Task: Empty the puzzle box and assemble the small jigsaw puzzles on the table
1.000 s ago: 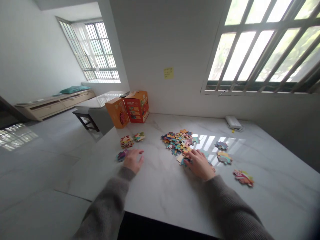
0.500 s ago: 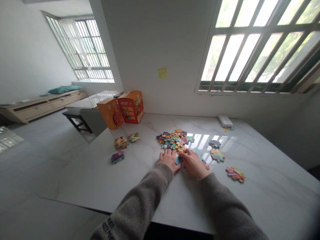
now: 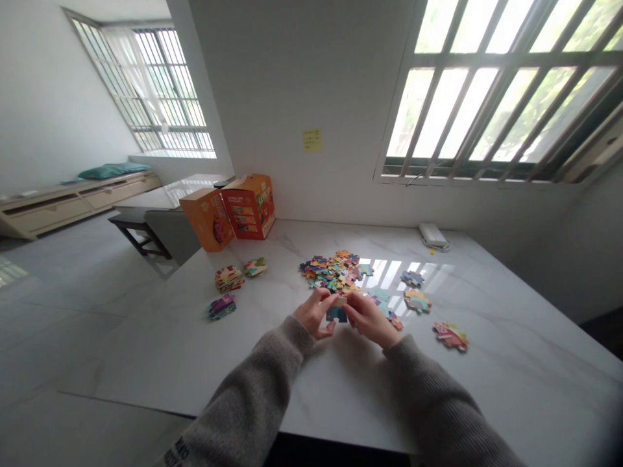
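My left hand (image 3: 314, 314) and my right hand (image 3: 374, 319) meet at the front of the puzzle pile. Between their fingers is a teal and dark blue jigsaw piece (image 3: 336, 314) with a pale strip along its top; whether that strip is a second piece I cannot tell. The left thumb and fingers curve round its left side, while the right fingers pinch its upper right. Just beyond lies a heap of mixed jigsaw pieces (image 3: 331, 269). Partly behind my right hand are light blue pieces (image 3: 379, 298) lying on the table.
On the marble-patterned table (image 3: 253, 363), small piles of pieces stand left (image 3: 228, 277) and right (image 3: 417, 301). A red and yellow cluster (image 3: 451, 336) lies farther right. Two orange boxes (image 3: 249, 206) stand at the back left, and a white device with a cable (image 3: 433, 236) at the back right.
Both hands have lifted slightly off the tabletop and turned, so the teal piece now shows upright between them. My left hand has gone from lying over the pieces to gripping. The view shifted slightly.
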